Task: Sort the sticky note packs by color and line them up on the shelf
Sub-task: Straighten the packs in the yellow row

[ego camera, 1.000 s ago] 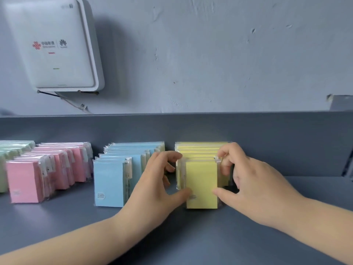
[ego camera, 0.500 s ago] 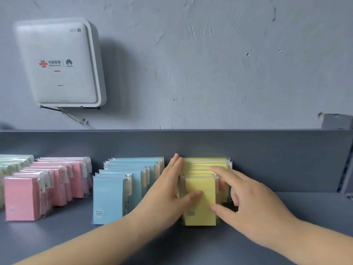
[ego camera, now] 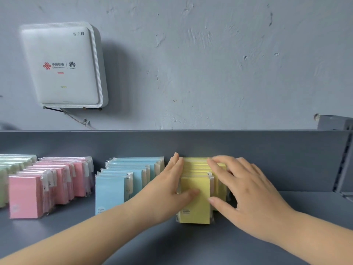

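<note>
While yellow packs (ego camera: 194, 199) stand between hands, left (ego camera: 168, 190) and right (ego camera: 246, 192) press sides, fingers straight.

A second ago both hands curled around the yellow packs (ego camera: 194, 199). Now the left hand (ego camera: 168, 190) lies flat along their left side, and the right hand (ego camera: 246, 196) spreads over their tops.

Soft, even, cool light from the upper left casts a faint shadow to the right of the white wall box (ego camera: 64, 66), without glare, while the right hand (ego camera: 246, 196) blurs at its fingertips and the pink packs (ego camera: 24, 196), far left of the hands, look smeared and bowed.
</note>
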`<action>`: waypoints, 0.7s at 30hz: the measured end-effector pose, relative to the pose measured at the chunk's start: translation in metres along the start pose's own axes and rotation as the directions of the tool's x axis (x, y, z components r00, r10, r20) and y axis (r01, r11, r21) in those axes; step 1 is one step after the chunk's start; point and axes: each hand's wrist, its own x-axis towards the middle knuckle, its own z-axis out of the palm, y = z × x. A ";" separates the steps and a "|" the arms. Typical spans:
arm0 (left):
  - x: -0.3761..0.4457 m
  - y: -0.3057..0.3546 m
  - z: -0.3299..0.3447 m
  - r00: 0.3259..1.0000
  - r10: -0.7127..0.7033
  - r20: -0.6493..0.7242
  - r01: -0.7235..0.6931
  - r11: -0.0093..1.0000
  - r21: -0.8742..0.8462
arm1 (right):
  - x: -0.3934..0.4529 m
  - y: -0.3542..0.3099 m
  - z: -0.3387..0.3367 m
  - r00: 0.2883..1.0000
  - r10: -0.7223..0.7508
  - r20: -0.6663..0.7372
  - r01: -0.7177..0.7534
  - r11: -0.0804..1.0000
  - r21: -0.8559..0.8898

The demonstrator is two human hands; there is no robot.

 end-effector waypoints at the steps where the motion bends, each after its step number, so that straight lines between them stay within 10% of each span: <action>1: -0.001 0.000 0.001 1.000 0.007 0.011 -0.007 1.000 0.026 | -0.001 0.001 0.003 1.000 -0.031 -0.008 0.030 0.999 -0.019; 21: -0.003 -0.008 -0.004 0.987 0.161 0.010 -0.150 0.892 0.427 | -0.004 0.001 0.019 0.947 -0.285 -0.151 0.266 0.955 -0.135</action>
